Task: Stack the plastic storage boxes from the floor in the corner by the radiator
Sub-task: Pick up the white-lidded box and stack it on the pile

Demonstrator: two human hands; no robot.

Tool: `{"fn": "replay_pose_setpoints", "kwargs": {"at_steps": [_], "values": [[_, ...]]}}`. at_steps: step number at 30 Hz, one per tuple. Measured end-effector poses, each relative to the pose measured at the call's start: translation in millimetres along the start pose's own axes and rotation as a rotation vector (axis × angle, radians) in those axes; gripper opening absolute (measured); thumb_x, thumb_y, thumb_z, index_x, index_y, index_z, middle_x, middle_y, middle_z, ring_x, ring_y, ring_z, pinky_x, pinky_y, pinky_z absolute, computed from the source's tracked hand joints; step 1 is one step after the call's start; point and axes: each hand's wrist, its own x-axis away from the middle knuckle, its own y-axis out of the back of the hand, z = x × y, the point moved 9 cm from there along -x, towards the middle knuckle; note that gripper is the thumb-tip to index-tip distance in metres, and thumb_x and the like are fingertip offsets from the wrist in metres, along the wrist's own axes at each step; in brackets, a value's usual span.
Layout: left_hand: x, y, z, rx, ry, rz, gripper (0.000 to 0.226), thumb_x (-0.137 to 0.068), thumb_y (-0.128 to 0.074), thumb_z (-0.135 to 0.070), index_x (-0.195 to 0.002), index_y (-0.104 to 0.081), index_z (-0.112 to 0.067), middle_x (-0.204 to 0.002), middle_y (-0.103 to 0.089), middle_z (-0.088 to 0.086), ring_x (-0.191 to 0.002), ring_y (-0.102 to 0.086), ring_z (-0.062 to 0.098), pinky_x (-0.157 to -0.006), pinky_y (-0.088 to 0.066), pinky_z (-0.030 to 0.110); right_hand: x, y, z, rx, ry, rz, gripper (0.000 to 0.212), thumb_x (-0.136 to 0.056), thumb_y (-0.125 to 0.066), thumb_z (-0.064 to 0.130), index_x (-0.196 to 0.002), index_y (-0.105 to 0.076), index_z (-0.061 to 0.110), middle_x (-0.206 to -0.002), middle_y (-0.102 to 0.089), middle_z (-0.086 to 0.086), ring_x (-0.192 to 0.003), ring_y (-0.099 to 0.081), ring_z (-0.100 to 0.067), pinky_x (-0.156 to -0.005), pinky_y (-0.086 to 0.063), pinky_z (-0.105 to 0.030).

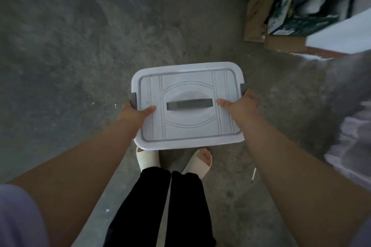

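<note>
A white plastic storage box (188, 86) with a grey lid handle (189, 104) and grey side clips is held level above the concrete floor, in front of my legs. My left hand (134, 112) grips its left side, thumb resting on the lid. My right hand (240, 104) grips its right side the same way, thumb on the lid. The box body under the lid is hidden from above. No radiator or other storage box shows in this view.
Cardboard boxes (259, 16) and a green printed carton (297, 24) stand at the upper right. A pale cloth or plastic sheet (353, 142) lies at the right edge. My sandalled feet (200, 161) stand below the box. Bare concrete floor (70, 46) spreads to the left.
</note>
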Motion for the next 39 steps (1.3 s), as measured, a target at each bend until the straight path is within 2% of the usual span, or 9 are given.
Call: {"fn": "replay_pose_setpoints", "kwargs": {"at_steps": [7, 11, 16, 22, 28, 34, 39], "values": [[91, 97, -76, 0.025, -0.138, -0.026, 0.071, -0.068, -0.079, -0.044, -0.127, -0.052, -0.016, -0.124, -0.06, 0.005, -0.109, -0.057, 0.03, -0.083, -0.045, 0.037, 112, 70, 71, -0.034, 0.094, -0.054, 0.104, -0.069, -0.078, 0.053, -0.147, -0.023, 0.01, -0.147, -0.039, -0.016, -0.134, -0.04, -0.037, -0.108, -0.039, -0.051], [149, 156, -114, 0.028, -0.249, -0.075, 0.07, -0.066, -0.079, -0.047, -0.124, -0.052, -0.019, -0.107, -0.057, -0.004, -0.095, -0.056, 0.022, -0.078, -0.044, 0.035, 180, 112, 107, -0.08, 0.157, -0.106, 0.101, -0.071, -0.076, 0.052, -0.146, -0.024, 0.01, -0.147, -0.039, -0.017, -0.135, -0.038, -0.037, -0.108, -0.038, -0.051], [202, 204, -125, 0.057, -0.303, -0.09, 0.074, -0.067, -0.078, -0.049, -0.128, -0.05, -0.018, -0.118, -0.061, 0.002, -0.094, -0.054, 0.021, -0.079, -0.044, 0.035, 241, 139, 135, -0.092, 0.184, -0.112, 0.103, -0.073, -0.075, 0.051, -0.15, -0.019, 0.013, -0.151, -0.034, -0.018, -0.137, -0.035, -0.038, -0.109, -0.036, -0.051], [258, 256, -111, 0.134, -0.306, -0.135, 0.075, -0.065, -0.078, -0.051, -0.128, -0.051, -0.02, -0.12, -0.062, 0.002, -0.097, -0.056, 0.021, -0.082, -0.046, 0.036, 300, 154, 171, -0.035, 0.301, -0.102, 0.103, -0.074, -0.075, 0.051, -0.15, -0.02, 0.011, -0.151, -0.036, -0.016, -0.138, -0.034, -0.037, -0.111, -0.035, -0.048], [313, 305, -83, 0.243, -0.31, -0.282, 0.076, -0.063, -0.078, -0.053, -0.127, -0.054, -0.021, -0.117, -0.063, 0.0, -0.099, -0.059, 0.022, -0.083, -0.048, 0.035, 349, 158, 213, 0.086, 0.471, -0.05, 0.105, -0.075, -0.072, 0.055, -0.151, -0.017, 0.009, -0.155, -0.032, -0.013, -0.14, -0.033, -0.036, -0.113, -0.033, -0.048], [369, 323, -29, 0.381, -0.242, -0.428, 0.077, -0.065, -0.077, -0.054, -0.129, -0.051, -0.02, -0.111, -0.061, -0.002, -0.09, -0.056, 0.02, -0.077, -0.046, 0.033, 389, 152, 242, 0.198, 0.625, 0.02, 0.095, -0.075, -0.072, 0.055, -0.147, -0.026, 0.011, -0.147, -0.042, -0.011, -0.132, -0.045, -0.036, -0.103, -0.041, -0.048], [410, 333, 32, 0.523, -0.14, -0.523, 0.075, -0.066, -0.077, -0.053, -0.128, -0.051, -0.02, -0.104, -0.06, -0.005, -0.086, -0.057, 0.019, -0.073, -0.045, 0.033, 434, 125, 264, 0.306, 0.75, 0.088, 0.098, -0.074, -0.074, 0.052, -0.147, -0.026, 0.009, -0.148, -0.039, -0.013, -0.135, -0.04, -0.035, -0.106, -0.037, -0.048]]}}
